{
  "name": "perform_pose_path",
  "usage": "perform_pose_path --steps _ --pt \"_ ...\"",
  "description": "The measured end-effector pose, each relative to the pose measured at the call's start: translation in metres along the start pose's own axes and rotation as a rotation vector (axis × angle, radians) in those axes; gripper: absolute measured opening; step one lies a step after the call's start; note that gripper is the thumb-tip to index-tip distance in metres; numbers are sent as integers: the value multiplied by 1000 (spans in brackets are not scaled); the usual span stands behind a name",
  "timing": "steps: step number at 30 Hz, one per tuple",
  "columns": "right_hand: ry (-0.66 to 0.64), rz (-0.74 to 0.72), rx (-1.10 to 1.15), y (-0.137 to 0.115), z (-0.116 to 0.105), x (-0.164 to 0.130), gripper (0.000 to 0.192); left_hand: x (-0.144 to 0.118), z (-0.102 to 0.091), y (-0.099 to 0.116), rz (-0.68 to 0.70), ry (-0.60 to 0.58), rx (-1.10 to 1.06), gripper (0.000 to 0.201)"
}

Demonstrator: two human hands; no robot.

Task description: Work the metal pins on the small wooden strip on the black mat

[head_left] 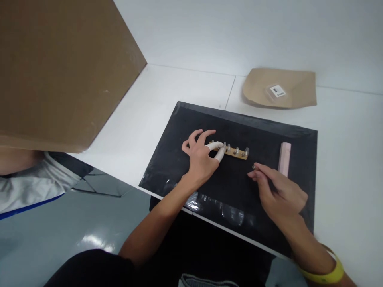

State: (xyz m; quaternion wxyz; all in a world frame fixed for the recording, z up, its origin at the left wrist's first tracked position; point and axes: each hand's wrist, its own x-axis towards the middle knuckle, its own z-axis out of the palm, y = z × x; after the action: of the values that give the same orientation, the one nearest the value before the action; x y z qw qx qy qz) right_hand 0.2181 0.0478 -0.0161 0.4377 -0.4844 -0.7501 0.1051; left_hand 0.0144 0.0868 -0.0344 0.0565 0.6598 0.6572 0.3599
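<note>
A narrow tan strip [238, 154] with several small, clear and metallic pieces standing along it lies on a black mat [191, 119]. My left hand [201, 156] is over the strip's left part. Its thumb and forefinger, in white finger covers, pinch at one of the small pieces, mostly hidden by the fingertips. The other fingers are raised. To the right of the strip, my right hand [277, 191] is closed in a pinch on a small object with a metallic tip [254, 167]. That object's kind is too small to tell. It is apart from the strip.
A pale pink bar [285, 157] lies on the mat behind my right hand. Brown paper [296, 89] with a small clear labelled box [277, 92] on it lies by the back wall. A large brown panel [66, 71] stands at left; another person's sleeve [42, 179] shows below it.
</note>
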Motion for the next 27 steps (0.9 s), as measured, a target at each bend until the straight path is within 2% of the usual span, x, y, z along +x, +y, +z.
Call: perform_pose_path --steps 6,27 --pt "-74 25 51 -1 1 -4 20 1 1 -1 -6 -7 -3 11" --pt "-55 -74 25 -6 6 0 22 2 3 -2 22 3 -8 11"
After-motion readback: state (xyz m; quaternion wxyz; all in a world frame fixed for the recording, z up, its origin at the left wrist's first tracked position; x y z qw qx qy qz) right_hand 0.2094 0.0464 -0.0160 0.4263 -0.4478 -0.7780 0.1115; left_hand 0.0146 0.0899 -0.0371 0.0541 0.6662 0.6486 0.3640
